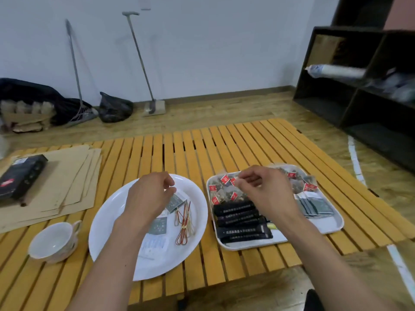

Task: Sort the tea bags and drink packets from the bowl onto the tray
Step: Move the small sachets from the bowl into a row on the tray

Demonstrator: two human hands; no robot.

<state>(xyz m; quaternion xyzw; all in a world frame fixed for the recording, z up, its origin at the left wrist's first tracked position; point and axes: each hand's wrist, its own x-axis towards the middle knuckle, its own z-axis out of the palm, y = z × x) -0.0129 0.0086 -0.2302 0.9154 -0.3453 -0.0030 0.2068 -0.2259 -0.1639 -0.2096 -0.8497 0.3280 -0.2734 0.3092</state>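
Observation:
A white bowl (107, 223) sits in front of me on the slatted table. It holds two grey-green packets (158, 226), a white packet (155, 244) and red-and-gold tassel ties (184, 221). My left hand (149, 194) hovers over the bowl, fingertips pinching the edge of a grey-green packet (174, 202). To the right, a white tray (332, 225) carries tea bags with red tags (216, 199), black stick packets (238, 217) and grey sachets (314, 205). My right hand (262, 187) is over the tray, its fingertips closed on a red-tagged tea bag (232, 181).
A white cup on a saucer (55, 240) stands left of the bowl. Brown paper sheets (67, 187) with a black box (22, 173) lie at the far left. A dark shelf unit (359, 86) stands at the right; brooms and bags line the wall.

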